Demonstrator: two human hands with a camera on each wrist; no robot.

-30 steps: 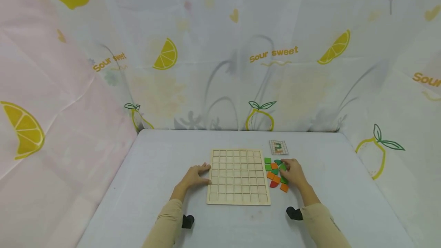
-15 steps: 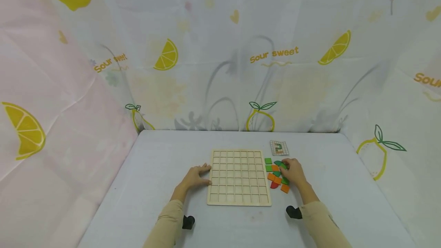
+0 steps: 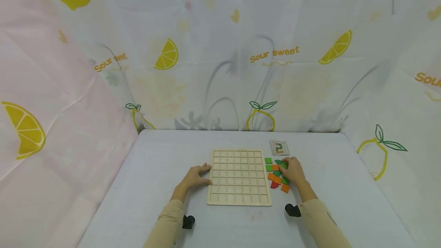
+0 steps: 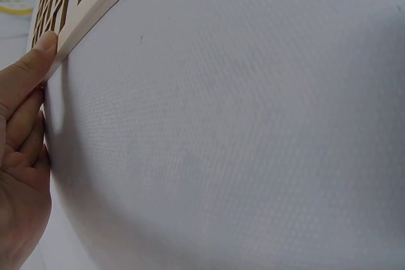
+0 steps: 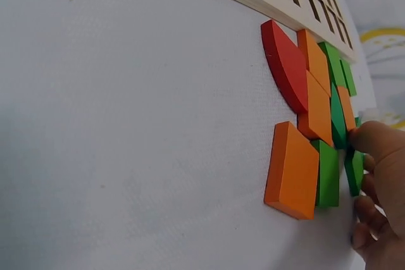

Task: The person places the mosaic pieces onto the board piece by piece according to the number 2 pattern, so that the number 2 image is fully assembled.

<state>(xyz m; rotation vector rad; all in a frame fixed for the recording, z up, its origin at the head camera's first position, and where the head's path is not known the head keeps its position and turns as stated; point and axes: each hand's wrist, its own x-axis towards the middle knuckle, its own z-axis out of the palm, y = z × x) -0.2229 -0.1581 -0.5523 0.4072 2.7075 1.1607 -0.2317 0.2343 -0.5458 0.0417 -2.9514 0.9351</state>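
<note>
A pale wooden grid board [image 3: 237, 177] lies on the table. My left hand [image 3: 194, 176] touches its left edge, thumb and forefinger spread apart along the rim; in the left wrist view the thumb [image 4: 45, 41] rests on the board's border. To the board's right, my right hand [image 3: 294, 170] pinches a green block [image 5: 355, 172] between thumb and fingers, low among the other blocks. Around it lie an orange block [image 5: 292, 172], a red curved block [image 5: 285, 64], a green block [image 5: 327, 172] and several more orange and green ones, some partly hidden by the hand.
A small pattern card [image 3: 279, 148] with a grid and a coloured figure lies behind the blocks. The white table [image 3: 165, 152] meets a lemon-print cloth [image 3: 213, 68] at the back. Black wrist mounts [image 3: 293, 210] show beneath both sleeves.
The right hand has shifted very slightly among the green blocks. The left hand stays at the board's edge, and the board keeps its place.
</note>
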